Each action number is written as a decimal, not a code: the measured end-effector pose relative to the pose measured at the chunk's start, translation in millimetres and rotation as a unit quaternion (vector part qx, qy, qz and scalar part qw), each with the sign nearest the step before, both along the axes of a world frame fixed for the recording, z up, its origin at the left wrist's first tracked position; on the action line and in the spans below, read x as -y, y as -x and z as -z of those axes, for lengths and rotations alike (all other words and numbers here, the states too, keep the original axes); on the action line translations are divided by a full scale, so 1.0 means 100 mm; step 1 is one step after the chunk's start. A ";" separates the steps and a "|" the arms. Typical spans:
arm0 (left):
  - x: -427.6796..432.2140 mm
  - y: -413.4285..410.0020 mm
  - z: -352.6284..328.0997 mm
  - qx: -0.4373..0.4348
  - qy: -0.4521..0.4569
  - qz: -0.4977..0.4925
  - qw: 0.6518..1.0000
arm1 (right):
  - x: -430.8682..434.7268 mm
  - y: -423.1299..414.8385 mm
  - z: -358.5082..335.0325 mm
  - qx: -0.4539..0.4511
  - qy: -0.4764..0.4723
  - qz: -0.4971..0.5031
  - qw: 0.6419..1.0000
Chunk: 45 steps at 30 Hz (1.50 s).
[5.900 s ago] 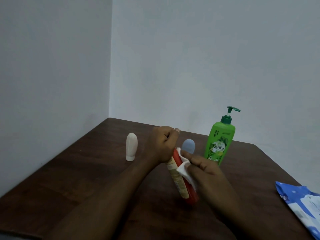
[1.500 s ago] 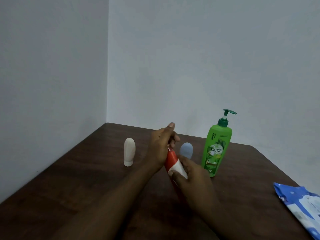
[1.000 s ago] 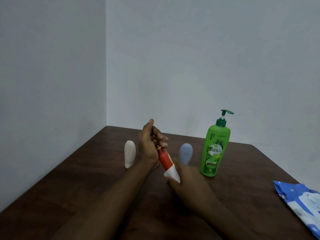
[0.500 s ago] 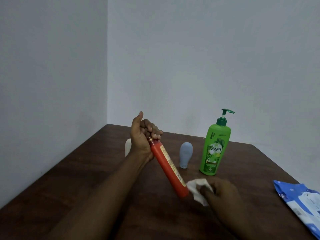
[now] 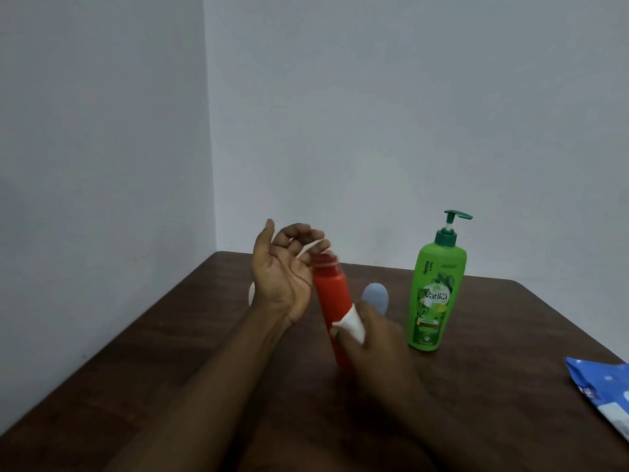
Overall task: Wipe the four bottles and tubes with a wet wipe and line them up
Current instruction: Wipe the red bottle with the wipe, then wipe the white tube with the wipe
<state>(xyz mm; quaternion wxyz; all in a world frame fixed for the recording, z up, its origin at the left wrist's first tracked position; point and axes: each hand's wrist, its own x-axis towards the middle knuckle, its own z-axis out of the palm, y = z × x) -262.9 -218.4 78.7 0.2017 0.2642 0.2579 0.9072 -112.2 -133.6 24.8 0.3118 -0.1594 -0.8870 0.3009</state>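
Presently, above dark wooden table [image 5: 163, 376], beside tall green pump bottle [image 5: 437, 294]: gripped long red plastic tube [image 5: 329, 287] mid-body with right hand [image 5: 377, 338] through white wet wipe [image 5: 354, 323]. Left hand [image 5: 282, 274] blurred at top end, hold unclear. Judged light, slick; best pinched near top.

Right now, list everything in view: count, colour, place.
red plastic bottle: 1, red, tilted between the hands, base hidden.
white wet wipe: 1, white, wrapped round the red bottle's middle.
green plastic pump bottle: 1, green, upright on the table, right of the hands.
pale blue small tube: 1, pale blue, behind the right hand, partly hidden.
whitish small tube: 1, whitish, behind the left wrist, mostly hidden.
blue wipes pack: 1, blue and white, flat at the table's right edge.
dark brown wooden table: 1, dark brown, in the room corner.
left hand: 1, fingers curled at the bottle's cap; blurred, grip unclear.
right hand: 1, grips the wipe round the bottle.
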 end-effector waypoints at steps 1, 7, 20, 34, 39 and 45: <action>-0.01 0.02 0.01 -0.012 0.031 0.021 0.999 | -0.07 0.05 -0.01 -0.024 0.061 -0.020 0.998; -0.12 0.02 0.25 -0.179 0.309 -0.028 0.934 | -0.33 0.32 0.06 -0.089 0.166 -0.077 0.979; -0.17 0.15 0.39 -0.176 0.312 -0.160 0.920 | -0.62 0.10 0.02 -0.204 0.025 0.090 0.975; -0.13 0.06 0.36 -0.212 0.313 -0.172 0.910 | -0.59 0.13 0.12 -0.127 0.002 -0.031 0.991; 0.15 -0.01 -0.17 -0.184 0.169 -0.384 0.889 | -0.53 0.09 0.10 -0.074 0.054 -0.094 0.991; 0.68 0.15 -0.41 -0.141 0.257 -0.437 0.851 | -0.43 0.04 0.06 -0.005 0.166 -0.177 0.970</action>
